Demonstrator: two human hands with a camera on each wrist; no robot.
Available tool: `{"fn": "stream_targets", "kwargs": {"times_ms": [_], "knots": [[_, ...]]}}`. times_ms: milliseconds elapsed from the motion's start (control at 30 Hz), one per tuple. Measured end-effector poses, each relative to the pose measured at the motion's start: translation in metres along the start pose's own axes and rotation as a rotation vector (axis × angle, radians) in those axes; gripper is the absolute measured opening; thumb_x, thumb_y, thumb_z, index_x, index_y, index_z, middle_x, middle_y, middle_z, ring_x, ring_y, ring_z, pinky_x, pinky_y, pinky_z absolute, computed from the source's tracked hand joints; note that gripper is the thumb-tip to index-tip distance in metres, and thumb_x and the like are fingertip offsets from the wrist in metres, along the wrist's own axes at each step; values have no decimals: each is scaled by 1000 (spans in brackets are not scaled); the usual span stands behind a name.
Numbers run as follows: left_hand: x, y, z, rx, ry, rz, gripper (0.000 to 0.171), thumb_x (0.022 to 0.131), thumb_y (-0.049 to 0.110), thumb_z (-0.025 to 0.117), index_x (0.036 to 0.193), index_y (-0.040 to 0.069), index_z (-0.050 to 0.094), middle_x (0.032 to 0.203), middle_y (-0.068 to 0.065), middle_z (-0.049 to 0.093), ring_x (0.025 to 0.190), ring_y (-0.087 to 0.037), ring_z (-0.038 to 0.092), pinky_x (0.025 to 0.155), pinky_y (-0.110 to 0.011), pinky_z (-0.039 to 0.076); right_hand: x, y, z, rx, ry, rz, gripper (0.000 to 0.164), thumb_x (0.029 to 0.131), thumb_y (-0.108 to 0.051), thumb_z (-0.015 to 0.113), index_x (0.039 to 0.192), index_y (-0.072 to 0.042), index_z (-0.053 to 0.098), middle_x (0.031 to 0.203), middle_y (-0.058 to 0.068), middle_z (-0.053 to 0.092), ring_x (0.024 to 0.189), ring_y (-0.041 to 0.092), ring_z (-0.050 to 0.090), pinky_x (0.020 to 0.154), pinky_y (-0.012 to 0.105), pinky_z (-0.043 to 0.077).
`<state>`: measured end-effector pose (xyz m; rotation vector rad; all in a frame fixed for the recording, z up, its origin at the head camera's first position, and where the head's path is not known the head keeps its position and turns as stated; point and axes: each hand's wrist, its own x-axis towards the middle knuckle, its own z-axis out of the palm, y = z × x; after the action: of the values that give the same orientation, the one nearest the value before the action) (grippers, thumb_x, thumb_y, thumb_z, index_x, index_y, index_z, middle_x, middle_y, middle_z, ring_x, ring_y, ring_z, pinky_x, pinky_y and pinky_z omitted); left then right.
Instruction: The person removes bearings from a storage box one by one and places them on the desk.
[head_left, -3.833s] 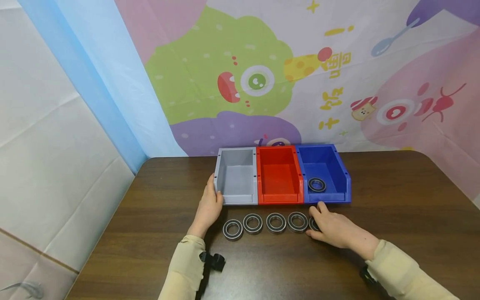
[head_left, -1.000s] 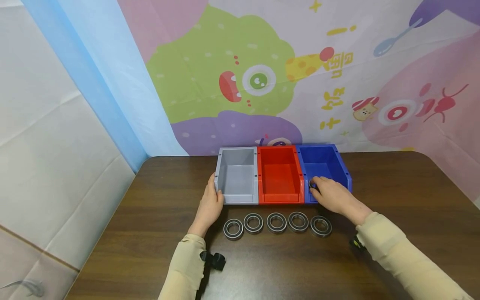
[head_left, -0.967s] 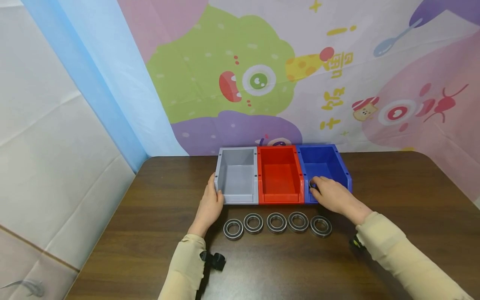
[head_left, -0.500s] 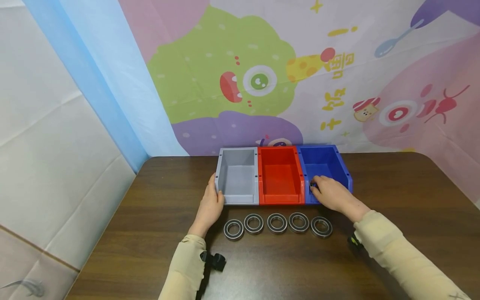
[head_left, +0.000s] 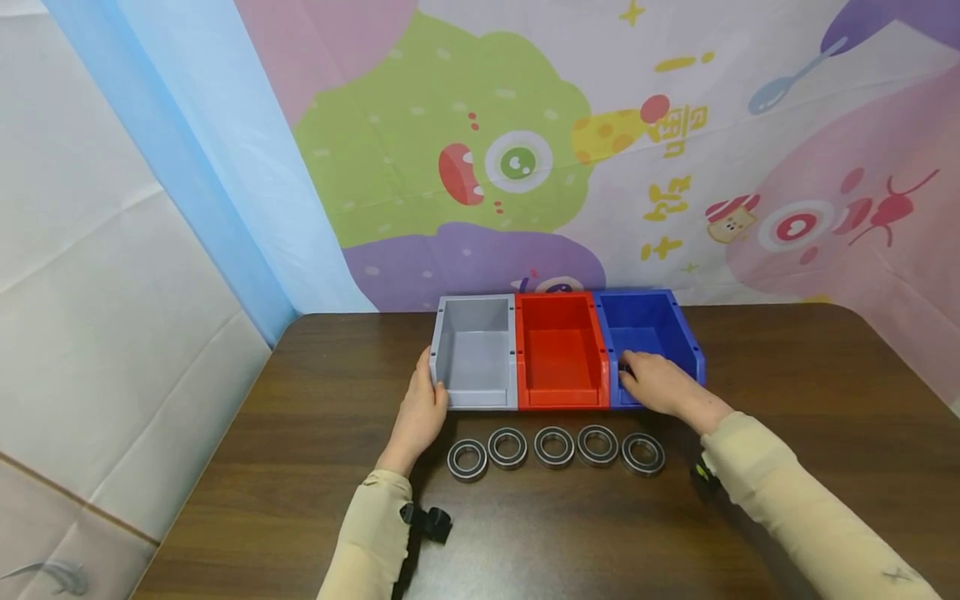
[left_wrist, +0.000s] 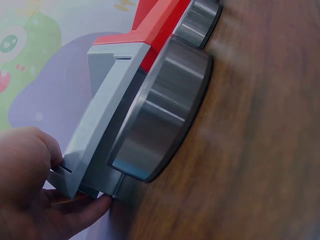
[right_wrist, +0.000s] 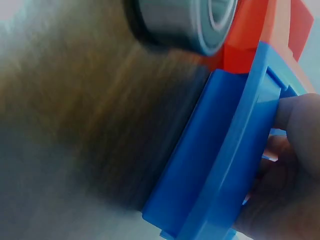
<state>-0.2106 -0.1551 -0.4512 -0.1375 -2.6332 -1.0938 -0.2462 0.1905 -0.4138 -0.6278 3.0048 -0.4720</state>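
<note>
In the head view a grey bin (head_left: 475,354), a red bin (head_left: 561,350) and a blue bin (head_left: 643,333) stand joined side by side. My left hand (head_left: 417,412) grips the grey bin's left front corner, thumb in front and fingers along the side. My right hand (head_left: 660,385) reaches over the front lip of the blue bin, fingers curled about a ball bearing (head_left: 624,367) that they mostly hide. Before the bins several ball bearings lie flat in a row, among them one at the left end (head_left: 467,460) and one at the right end (head_left: 642,454).
The bins stand on a dark wooden table (head_left: 315,467), close to a cartoon-printed cloth (head_left: 517,108) behind its back edge. A black wrist-camera mount (head_left: 427,522) juts from the left sleeve. In the left wrist view a bearing (left_wrist: 162,110) stands close to the grey bin's front.
My right hand has gone from the right-end bearing on the table up into the blue bin, onto the bearing there. The right-end bearing now lies uncovered. My left hand stays put.
</note>
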Motion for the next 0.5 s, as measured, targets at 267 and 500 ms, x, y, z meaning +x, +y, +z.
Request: {"fn": "stream_targets", "kwargs": {"times_ms": [267,500], "knots": [[0,1,0,-4,-6,-3,60,89,7,43,143,8,19,131,-24,42,113,-39,48,88,-52,41,9,3,-4,-65,-81,-22,34,89,-12,48,115,10,51,106,26,59,99,39,56,85,51,43],[1,0,1,2,-3,-2,59,89,7,44,143,7,19,129,-25,43,112,-39,49,88,-52,41,17,4,-4,-82,-108,1,32,86,-13,51,111,8,56,104,25,61,98,39,57,84,51,44]]}}
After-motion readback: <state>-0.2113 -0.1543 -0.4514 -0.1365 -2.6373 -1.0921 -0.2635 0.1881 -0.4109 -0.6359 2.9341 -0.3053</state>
